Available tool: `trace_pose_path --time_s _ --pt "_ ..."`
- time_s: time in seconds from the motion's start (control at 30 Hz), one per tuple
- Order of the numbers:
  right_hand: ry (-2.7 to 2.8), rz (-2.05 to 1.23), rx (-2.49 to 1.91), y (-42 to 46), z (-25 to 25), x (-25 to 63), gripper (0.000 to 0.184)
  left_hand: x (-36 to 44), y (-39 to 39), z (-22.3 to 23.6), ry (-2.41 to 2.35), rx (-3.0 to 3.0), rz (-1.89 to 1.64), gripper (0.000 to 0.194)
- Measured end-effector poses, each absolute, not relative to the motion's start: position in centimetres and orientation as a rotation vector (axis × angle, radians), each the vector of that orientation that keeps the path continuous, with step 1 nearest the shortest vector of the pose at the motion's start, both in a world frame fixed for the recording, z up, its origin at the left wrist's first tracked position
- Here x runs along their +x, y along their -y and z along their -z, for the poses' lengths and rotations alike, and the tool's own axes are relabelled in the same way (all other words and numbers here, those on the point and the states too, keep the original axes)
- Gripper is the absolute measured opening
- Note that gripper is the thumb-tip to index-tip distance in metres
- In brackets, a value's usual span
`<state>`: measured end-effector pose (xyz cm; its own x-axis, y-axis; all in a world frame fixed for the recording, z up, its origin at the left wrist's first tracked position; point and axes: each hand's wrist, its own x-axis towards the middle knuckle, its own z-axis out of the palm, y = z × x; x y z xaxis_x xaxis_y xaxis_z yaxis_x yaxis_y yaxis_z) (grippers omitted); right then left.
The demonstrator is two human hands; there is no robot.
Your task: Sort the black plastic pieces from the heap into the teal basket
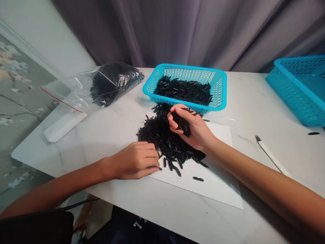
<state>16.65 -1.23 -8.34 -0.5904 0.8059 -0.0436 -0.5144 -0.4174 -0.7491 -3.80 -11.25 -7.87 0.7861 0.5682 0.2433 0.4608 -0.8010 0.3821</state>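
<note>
Below the blue perforated plastic basket, the right hand cups small black elongated pieces; the left hand curls at the pile's edge, its grip unclear.

A homelike room, with floral wallpaper and curtains.

The white worktop looks smooth and faintly glossy, with grey marble-like veining. The blue perforated basket near its far edge is plastic with a soft sheen; the clear bag toward the far left corner is glossy, crinkled plastic. The small elongated black pieces look mostly matt and rough. The grey curtain is folded cloth.
</note>
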Motion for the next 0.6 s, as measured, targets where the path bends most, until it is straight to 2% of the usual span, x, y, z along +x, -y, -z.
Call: trace_pose_path --time_s 0.07,0.23,0.43,0.6 --pt "0.904 -2.066 -0.517 1.3 8.3 16.7 0.008 -3.7 10.8 7.2 -0.793 2.619 -0.648 0.003" --pt "0.897 -2.064 -0.536 1.3 8.2 16.6 0.009 -2.9 8.9 3.7 -0.871 2.494 -1.047 0.012" --pt "0.861 -2.080 -0.555 1.2 8.1 16.5 0.011 -1.4 7.5 0.6 -1.022 2.303 -1.338 0.018" --pt "0.854 -2.071 -0.546 1.4 7.9 16.5 0.012 -0.8 7.2 -0.5 -0.973 2.308 -1.512 0.025"
